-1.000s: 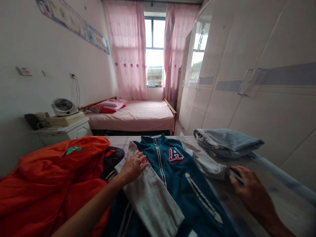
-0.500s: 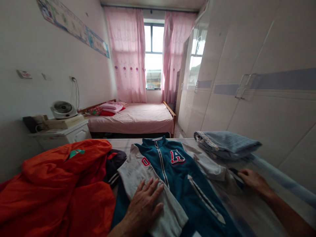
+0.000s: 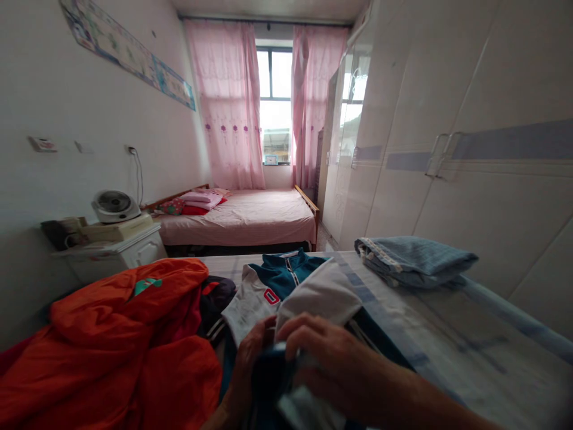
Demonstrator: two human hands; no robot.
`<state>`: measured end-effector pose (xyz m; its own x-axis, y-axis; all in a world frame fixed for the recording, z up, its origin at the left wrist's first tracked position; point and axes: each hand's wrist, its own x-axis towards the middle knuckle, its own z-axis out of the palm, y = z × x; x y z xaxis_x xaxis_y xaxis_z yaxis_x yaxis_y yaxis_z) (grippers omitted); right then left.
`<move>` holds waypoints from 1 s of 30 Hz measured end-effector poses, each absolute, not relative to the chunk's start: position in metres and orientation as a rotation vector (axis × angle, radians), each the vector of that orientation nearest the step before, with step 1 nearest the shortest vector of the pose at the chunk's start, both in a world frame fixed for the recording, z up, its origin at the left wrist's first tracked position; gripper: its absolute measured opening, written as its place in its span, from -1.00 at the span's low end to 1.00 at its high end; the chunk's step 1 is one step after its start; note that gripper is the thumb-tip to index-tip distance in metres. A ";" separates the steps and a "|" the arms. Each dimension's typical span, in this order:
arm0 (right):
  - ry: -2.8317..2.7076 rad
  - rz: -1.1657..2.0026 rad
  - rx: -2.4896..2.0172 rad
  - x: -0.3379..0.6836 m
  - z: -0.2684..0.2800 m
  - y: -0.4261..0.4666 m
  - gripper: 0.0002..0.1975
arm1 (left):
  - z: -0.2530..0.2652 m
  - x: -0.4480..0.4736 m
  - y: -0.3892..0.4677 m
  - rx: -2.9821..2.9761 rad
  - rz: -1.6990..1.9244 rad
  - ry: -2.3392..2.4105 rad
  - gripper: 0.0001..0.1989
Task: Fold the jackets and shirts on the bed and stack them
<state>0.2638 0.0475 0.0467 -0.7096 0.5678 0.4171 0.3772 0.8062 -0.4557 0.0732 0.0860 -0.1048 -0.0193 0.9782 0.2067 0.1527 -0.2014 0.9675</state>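
A teal zip-up jacket (image 3: 308, 266) with light grey sleeves lies spread in front of me, its collar pointing away. One grey sleeve (image 3: 323, 294) is folded across the chest and hides the big letter. My right hand (image 3: 329, 352) grips that sleeve near its dark cuff (image 3: 268, 370), over the middle of the jacket. Close beside the cuff, my left hand (image 3: 245, 361) rests on the jacket's left part, fingers bent but not closed; its fingertips are partly hidden. The cuff is blurred.
Orange clothing (image 3: 111, 334) is heaped at the left, beside a dark garment (image 3: 217, 301). A folded blue cloth (image 3: 416, 260) lies at the far right of the patterned surface (image 3: 465, 334). Beyond are a pink-covered bed (image 3: 250, 218), a small fan (image 3: 115, 206) and a white wardrobe (image 3: 403, 197).
My right hand has brought the sleeve from the right side across the jacket's front, covering the letter. My left hand, flat on the other sleeve before, is now turned on its side near the cuff.
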 end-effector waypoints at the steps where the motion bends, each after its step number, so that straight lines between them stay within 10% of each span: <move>1: -2.535 0.526 -0.708 0.258 0.034 0.042 -0.82 | -0.104 0.071 0.089 1.331 1.338 1.199 -0.45; 19: -2.200 -0.087 -1.647 0.377 -0.073 0.137 -0.59 | -0.065 0.058 0.074 1.881 0.588 1.497 -0.28; 30: -1.889 0.145 -1.616 0.402 -0.069 0.161 -0.76 | -0.058 0.075 0.045 1.449 0.851 1.148 -0.26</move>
